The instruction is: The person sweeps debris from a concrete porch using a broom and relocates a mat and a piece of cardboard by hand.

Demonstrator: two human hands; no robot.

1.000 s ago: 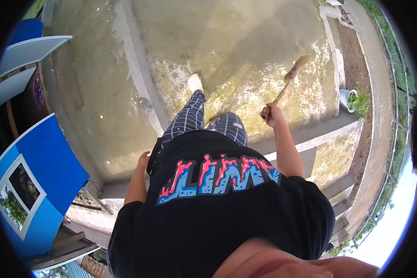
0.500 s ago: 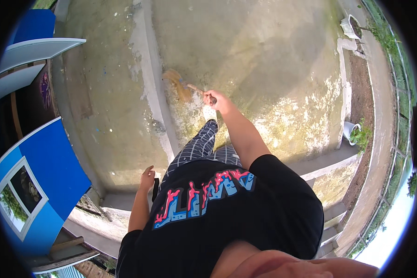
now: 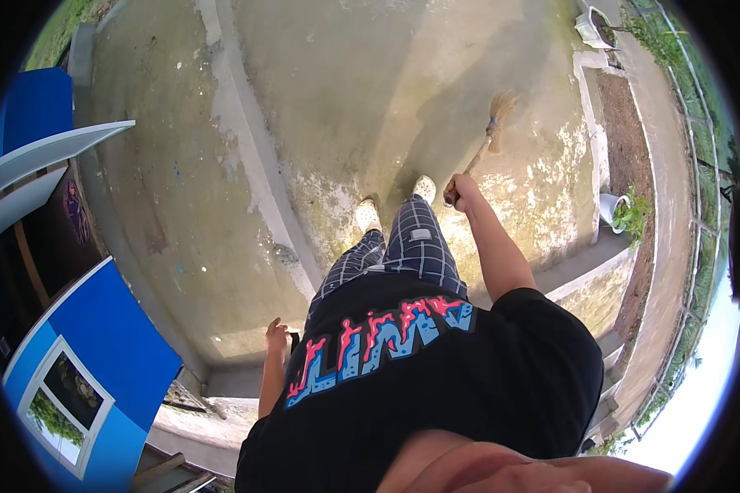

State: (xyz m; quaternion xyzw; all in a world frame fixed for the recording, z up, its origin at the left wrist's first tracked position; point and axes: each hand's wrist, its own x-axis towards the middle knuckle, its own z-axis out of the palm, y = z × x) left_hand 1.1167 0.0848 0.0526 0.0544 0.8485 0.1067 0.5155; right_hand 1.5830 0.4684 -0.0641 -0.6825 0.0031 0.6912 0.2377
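A short straw broom (image 3: 481, 156) is gripped by my right hand (image 3: 464, 194), which is closed round its wooden handle. The tan bristles fan out at the far end, over the concrete floor to the right of my feet. Blue binding shows where the bristles meet the handle. From this height I cannot tell whether the bristles touch the floor. My left hand (image 3: 277, 335) hangs loosely by my left side with fingers apart and nothing visible in it. A small dark thing shows beside that wrist.
A raised concrete strip (image 3: 259, 156) crosses the stained floor left of my feet. To the left stands a blue structure (image 3: 127, 316) with a window and an open panel (image 3: 66, 156). White planters (image 3: 610, 209) line the low right-hand border beside a soil bed.
My right hand has swung the broom from the left, beside the concrete strip, over to the right. Both feet now show; the view has shifted slightly. My left hand still hangs low.
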